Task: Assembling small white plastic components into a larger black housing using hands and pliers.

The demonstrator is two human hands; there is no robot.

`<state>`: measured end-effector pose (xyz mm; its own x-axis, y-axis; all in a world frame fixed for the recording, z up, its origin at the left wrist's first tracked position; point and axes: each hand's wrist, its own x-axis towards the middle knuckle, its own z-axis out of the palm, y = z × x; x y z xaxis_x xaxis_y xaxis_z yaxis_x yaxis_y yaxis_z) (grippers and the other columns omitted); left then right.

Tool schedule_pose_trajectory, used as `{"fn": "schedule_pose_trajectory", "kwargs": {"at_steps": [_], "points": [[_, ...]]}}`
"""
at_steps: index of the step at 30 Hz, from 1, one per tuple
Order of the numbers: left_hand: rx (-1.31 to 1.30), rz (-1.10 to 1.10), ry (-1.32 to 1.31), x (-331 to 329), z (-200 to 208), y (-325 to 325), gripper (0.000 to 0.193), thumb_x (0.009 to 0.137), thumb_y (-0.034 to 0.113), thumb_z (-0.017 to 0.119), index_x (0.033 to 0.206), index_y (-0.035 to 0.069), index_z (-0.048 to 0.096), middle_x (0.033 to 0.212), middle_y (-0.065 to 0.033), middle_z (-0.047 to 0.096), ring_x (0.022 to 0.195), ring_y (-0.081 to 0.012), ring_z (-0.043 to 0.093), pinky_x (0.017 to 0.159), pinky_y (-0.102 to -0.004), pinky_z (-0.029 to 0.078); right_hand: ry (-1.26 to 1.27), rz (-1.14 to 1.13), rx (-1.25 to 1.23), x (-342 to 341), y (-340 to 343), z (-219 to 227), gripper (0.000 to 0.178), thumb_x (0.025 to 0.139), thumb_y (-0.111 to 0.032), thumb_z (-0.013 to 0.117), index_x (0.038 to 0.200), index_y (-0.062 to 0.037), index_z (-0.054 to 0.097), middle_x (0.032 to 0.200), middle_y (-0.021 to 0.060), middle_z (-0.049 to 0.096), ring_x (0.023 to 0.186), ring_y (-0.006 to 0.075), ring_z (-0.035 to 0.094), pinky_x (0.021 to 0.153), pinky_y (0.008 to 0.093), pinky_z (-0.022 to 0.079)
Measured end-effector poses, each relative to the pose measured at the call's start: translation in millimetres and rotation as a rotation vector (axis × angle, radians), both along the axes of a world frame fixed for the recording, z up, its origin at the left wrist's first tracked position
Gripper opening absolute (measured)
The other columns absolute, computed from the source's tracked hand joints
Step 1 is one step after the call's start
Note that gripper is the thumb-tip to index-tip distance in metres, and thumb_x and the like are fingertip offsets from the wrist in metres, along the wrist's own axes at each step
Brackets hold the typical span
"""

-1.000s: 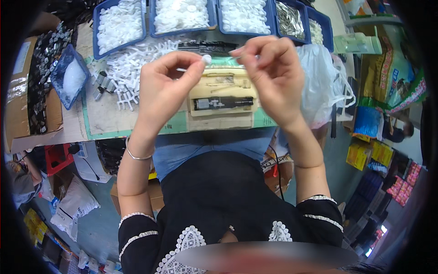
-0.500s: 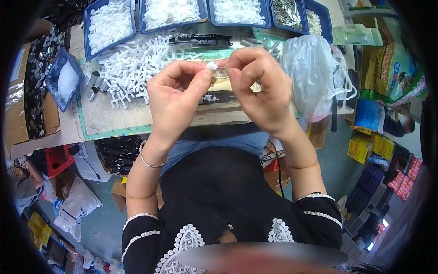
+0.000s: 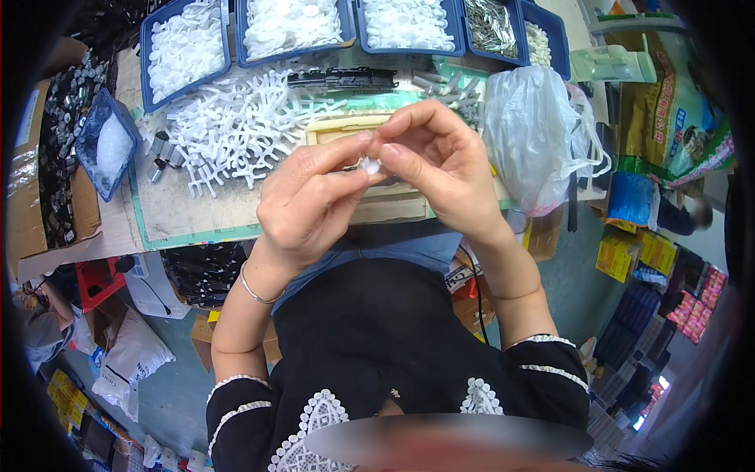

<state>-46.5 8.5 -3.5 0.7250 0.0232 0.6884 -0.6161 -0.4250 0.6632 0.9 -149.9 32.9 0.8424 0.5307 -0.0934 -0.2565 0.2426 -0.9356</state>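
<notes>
- Two bare hands meet over the bench: the left hand (image 3: 307,200) and the right hand (image 3: 444,165), fingertips close together.
- The small white piece (image 3: 370,164) sits between those fingertips, above the cream-coloured block (image 3: 397,209) rather than in it.
- Left fingers look pinched on the piece; the right thumb and index finger are bent in beside it — whether they grip it, or something thin against it, I cannot tell.
- The step in hand, as I judge it, is close two-handed handling of this one piece — perhaps a joining or a turning.
- The next move calls for a steady left pinch and a light, well-aimed right fingertip; so small a piece could slip.
- Around them: a heap of white branching parts (image 3: 236,130) to the left, a black strip (image 3: 342,79) beyond, and a translucent plastic bag (image 3: 527,141) to the right.
</notes>
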Motion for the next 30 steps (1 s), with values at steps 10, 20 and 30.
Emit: {"fn": "schedule_pose_trajectory", "kwargs": {"at_steps": [10, 20, 30], "points": [[-0.412, -0.234, 0.29, -12.5, -7.7, 1.7, 0.035, 0.077, -0.006, 0.067, 0.103, -0.001, 0.045, 0.102, -0.0175, 0.064, 0.086, -0.0176, 0.064, 0.073, -0.0262, 0.054, -0.985, -0.019, -0.523, -2.2, -10.0, 3.3, 0.018, 0.071, -0.002, 0.069, 0.088, -0.0022, 0.063, 0.087, 0.0086, 0.058, 0.078, 0.0243, 0.058, 0.068, 0.0323, 0.047], [-0.128, -0.008, 0.426, -18.0, -0.8, 0.0, 0.028, 0.072, -0.007, 0.07, 0.098, -0.001, 0.062, 0.098, -0.0145, 0.064, 0.081, -0.02, 0.065, 0.066, -0.0269, 0.054, -1.213, 0.011, -0.762, -2.8, -26.3, -20.8, 0.016, 0.067, -0.005, 0.068, 0.079, -0.0067, 0.059, 0.076, 0.0043, 0.054, 0.069, 0.0217, 0.052, 0.062, 0.0327, 0.04], [0.462, 0.117, 0.254, -37.2, -30.7, -4.0, 0.025, 0.069, 0.012, 0.073, 0.093, 0.009, 0.066, 0.079, -0.0012, 0.054, 0.064, -0.0174, 0.051, 0.055, -0.0305, 0.039, -1.22, 0.243, -0.912, 2.8, -23.5, -36.2, 0.009, 0.069, -0.009, 0.066, 0.072, -0.007, 0.058, 0.071, 0.004, 0.052, 0.074, 0.0217, 0.052, 0.069, 0.033, 0.041]]}}
